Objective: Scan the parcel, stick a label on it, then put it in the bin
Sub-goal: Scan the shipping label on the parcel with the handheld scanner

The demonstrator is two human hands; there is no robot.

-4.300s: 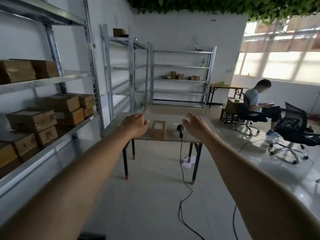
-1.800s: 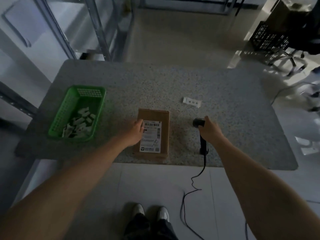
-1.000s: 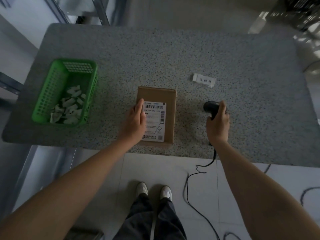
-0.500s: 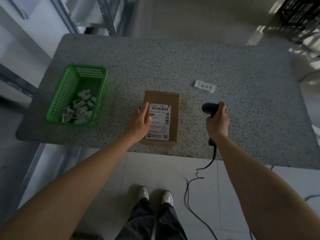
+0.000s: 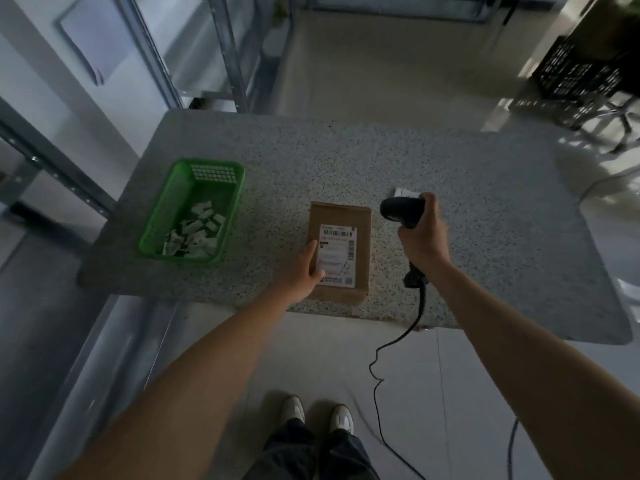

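A person stands at a speckled tabletop (image 5: 450, 161) with a cardboard parcel (image 5: 341, 216) lying flat near its front edge, at centre frame, printed shipping slip facing up — placed, it seems, so the barcode can be read from above. The left hand (image 5: 304, 268) rests on the parcel's left side, fingers loosely spread and flat against the slip rather than gripping, apparently to keep the box from sliding. The right hand (image 5: 420, 237) is closed tightly round the handle of a black corded scanner (image 5: 401, 211), held off the tabletop just right of the parcel with its head turned left toward the box; its cable (image 5: 412, 327) drops over the front edge to the floor. Scanning looks to be the step in hand (no beam can be made out on the slip). Behind the scanner, partly hidden by it, lies a small white label (image 5: 405, 192), likely the one to be stuck on. At centre left sits a green basket (image 5: 166, 216) holding scraps of white paper — whether this is the bin meant, the frame does not settle.
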